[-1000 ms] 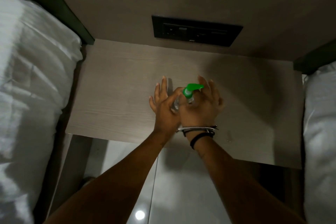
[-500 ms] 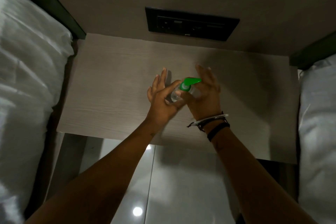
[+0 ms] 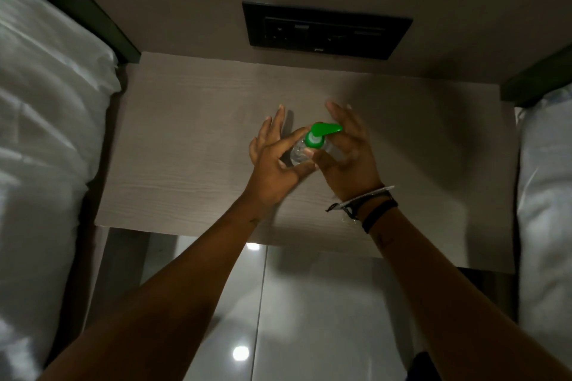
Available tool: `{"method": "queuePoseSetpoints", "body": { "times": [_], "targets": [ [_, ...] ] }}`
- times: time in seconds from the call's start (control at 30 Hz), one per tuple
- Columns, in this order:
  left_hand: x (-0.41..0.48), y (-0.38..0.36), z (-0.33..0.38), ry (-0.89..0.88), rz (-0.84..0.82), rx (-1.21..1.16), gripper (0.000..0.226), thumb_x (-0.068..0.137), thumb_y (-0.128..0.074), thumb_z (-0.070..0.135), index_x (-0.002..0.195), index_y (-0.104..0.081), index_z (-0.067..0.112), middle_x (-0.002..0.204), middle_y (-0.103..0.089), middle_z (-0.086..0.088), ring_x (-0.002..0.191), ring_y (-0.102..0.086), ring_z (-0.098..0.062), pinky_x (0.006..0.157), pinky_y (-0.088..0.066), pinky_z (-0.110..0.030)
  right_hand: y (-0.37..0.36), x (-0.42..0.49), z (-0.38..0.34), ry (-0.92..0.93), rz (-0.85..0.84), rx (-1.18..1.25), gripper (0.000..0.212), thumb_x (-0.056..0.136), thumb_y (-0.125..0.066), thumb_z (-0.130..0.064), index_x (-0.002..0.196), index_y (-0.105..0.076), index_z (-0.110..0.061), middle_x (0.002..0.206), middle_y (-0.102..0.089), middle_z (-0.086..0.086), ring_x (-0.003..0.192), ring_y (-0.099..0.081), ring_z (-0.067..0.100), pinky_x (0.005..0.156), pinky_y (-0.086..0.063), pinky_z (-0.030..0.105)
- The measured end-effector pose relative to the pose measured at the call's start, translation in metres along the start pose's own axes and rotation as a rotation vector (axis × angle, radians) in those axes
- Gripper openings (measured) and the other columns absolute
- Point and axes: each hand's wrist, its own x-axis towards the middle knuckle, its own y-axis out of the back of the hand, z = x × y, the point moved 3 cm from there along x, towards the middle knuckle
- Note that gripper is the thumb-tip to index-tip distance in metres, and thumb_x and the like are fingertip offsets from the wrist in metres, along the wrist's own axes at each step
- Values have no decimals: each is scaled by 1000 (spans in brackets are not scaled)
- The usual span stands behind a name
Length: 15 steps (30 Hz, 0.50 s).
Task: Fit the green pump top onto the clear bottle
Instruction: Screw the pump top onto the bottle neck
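A small clear bottle stands in the middle of a pale wooden bedside table. The green pump top sits on its neck, spout pointing right. My left hand pinches the bottle from the left with thumb and forefinger, its other fingers spread. My right hand curls around the right side, its thumb against the green collar and its fingers raised beside the spout. The lower part of the bottle is hidden by my hands.
A black socket panel is set in the wall behind the table. White bedding lies at the left and at the right. Glossy floor tiles show below the table's front edge.
My right hand has shifted its grip around the green collar, and the spout has turned slightly. The bottle stays in place between both hands. The camera has moved a little.
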Motion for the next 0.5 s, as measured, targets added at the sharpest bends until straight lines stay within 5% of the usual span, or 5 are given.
{"method": "queuePoseSetpoints", "body": {
  "times": [0.13, 0.27, 0.33, 0.4, 0.5],
  "targets": [
    [-1, 0, 0, -14, 18, -16, 55, 69, -67, 55, 119, -47, 44, 158, -18, -6, 147, -8, -31, 113, -5, -63, -13, -14, -11, -150, 303, 381, 56, 66, -76, 3, 102, -55, -35, 133, -49, 20, 130, -36, 40, 105, -36, 56],
    [-2, -1, 1, -37, 25, -36, 55, 72, -72, 33, 120, -47, 42, 152, -15, 1, 146, -8, -35, 113, -3, -62, -19, -19, -19, -218, 492, -40, 27, 60, -77, -28, 82, -61, -29, 112, -57, 2, 113, -49, 22, 93, -42, 54],
    [0, -1, -1, -9, 9, -30, 55, 77, -72, 26, 125, -48, 36, 152, -14, 12, 147, -6, -29, 114, -1, -59, -22, -19, -22, -285, 556, -63, 40, 56, -78, -30, 87, -55, -17, 108, -54, 4, 104, -50, 22, 87, -44, 55],
    [3, 1, -3, 27, -41, -37, 53, 85, -68, 24, 133, -46, 30, 150, -10, 29, 147, 0, -18, 115, 2, -57, -28, -17, -23, -318, 479, -38, 65, 51, -81, -38, 104, -49, -16, 116, -49, 4, 110, -49, 24, 91, -44, 55],
    [7, 7, -1, -19, -112, 23, 51, 82, -59, 44, 129, -44, 35, 155, -7, 9, 147, 1, -25, 116, 2, -55, -31, -14, -16, -201, 196, -37, 74, 65, -77, -40, 129, -42, -26, 149, -32, 8, 138, -26, 25, 111, -25, 55]
  ]
}}
